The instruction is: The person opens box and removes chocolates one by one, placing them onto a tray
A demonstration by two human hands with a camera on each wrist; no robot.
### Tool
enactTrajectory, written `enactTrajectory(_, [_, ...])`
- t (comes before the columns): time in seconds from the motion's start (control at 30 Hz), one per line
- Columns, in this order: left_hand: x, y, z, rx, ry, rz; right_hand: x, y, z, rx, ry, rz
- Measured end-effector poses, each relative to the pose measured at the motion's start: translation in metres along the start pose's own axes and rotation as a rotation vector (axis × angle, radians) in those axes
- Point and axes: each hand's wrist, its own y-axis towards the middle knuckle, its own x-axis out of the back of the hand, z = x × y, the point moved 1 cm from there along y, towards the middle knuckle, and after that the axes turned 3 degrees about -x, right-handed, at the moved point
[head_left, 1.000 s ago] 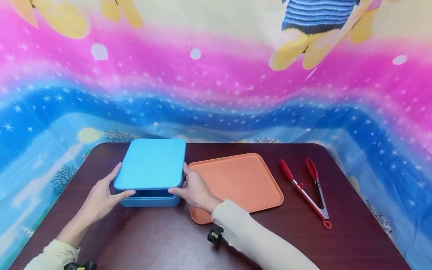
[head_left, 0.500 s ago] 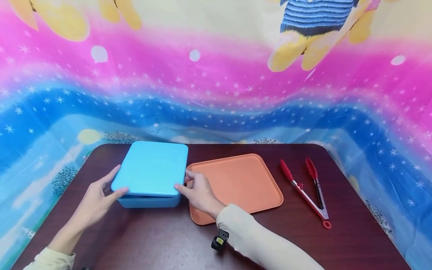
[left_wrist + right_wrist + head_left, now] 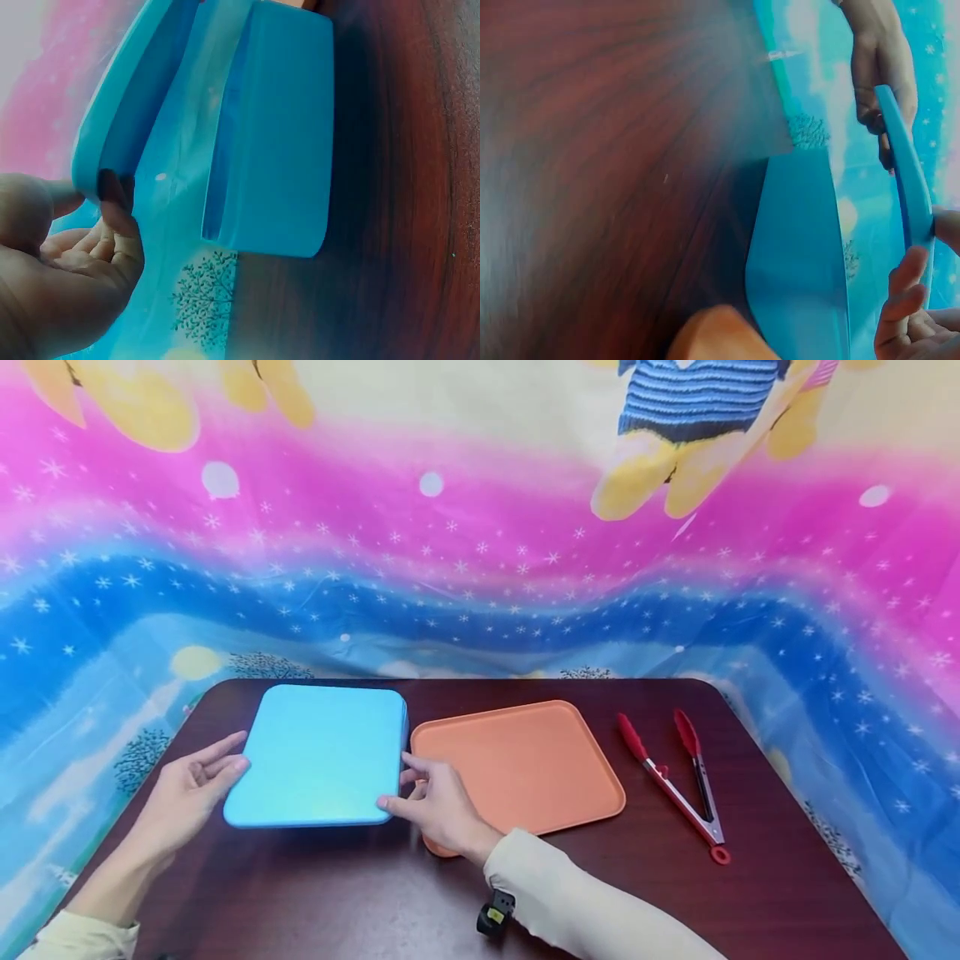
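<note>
A light blue square lid (image 3: 318, 756) is held up between my two hands, apart from the matching box (image 3: 281, 135) below it. Thumb and fingers of my left hand (image 3: 183, 789) pinch the lid's left edge, as the left wrist view also shows. My right hand (image 3: 442, 806) pinches the lid near its front right corner. In the head view the lid hides nearly all of the box. Both wrist views show a gap between the lid and the box (image 3: 799, 247), which stands on the table. The inside of the box is mostly hidden.
An orange tray (image 3: 525, 768) lies just right of the box, partly under my right hand. Further right lie red-tipped tongs (image 3: 678, 802), their arms spread. The dark wooden table (image 3: 360, 902) ends at a printed cloth (image 3: 480, 543) behind.
The lid has slid left and toward me off its place over the box, with both hands holding it. My left hand has moved left and slightly down. Tray and tongs stay put.
</note>
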Motion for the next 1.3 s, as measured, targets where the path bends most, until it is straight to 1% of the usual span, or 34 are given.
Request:
enactTrajectory(0.07, [0.003,-0.002,0.003,0.032,0.006,0.046,-0.001,-0.002,0.002,-0.015,0.051,0.006])
enactTrajectory(0.17, [0.009,-0.007,0.008,0.089,0.058,0.108,-0.003,-0.001,0.007,-0.042,0.112,0.013])
enactTrajectory(0.23, [0.014,-0.011,0.011,0.101,0.097,0.156,-0.004,0.0,0.01,-0.046,0.111,0.02])
enactTrajectory(0.3, [0.019,-0.014,0.013,0.111,0.131,0.194,-0.006,0.002,0.012,-0.048,0.086,0.022])
enactTrajectory(0.4, [0.027,-0.017,0.015,0.112,0.146,0.253,-0.01,0.002,0.014,-0.05,0.05,0.03])
enactTrajectory(0.5, [0.035,-0.02,0.016,0.124,0.166,0.3,-0.013,0.001,0.013,-0.067,0.039,0.048])
enactTrajectory(0.6, [0.04,-0.023,0.018,0.129,0.174,0.334,-0.019,-0.001,0.01,-0.087,0.037,0.068])
enactTrajectory(0.7, [0.045,-0.024,0.02,0.142,0.159,0.371,-0.025,-0.003,0.007,-0.094,0.031,0.091])
enactTrajectory(0.8, [0.049,-0.025,0.022,0.177,0.145,0.404,-0.033,-0.005,0.002,-0.092,0.014,0.116])
enactTrajectory(0.93, [0.052,-0.026,0.024,0.21,0.148,0.421,-0.041,-0.008,-0.002,-0.101,-0.024,0.156])
enactTrajectory(1.07, [0.052,-0.026,0.024,0.214,0.163,0.449,-0.049,-0.009,-0.005,-0.111,-0.039,0.194])
enactTrajectory(1.13, [0.053,-0.026,0.025,0.237,0.168,0.473,-0.053,-0.01,-0.007,-0.123,-0.037,0.209])
enactTrajectory(1.3, [0.06,-0.028,0.034,0.307,0.157,0.559,-0.064,-0.015,-0.012,-0.167,-0.047,0.262])
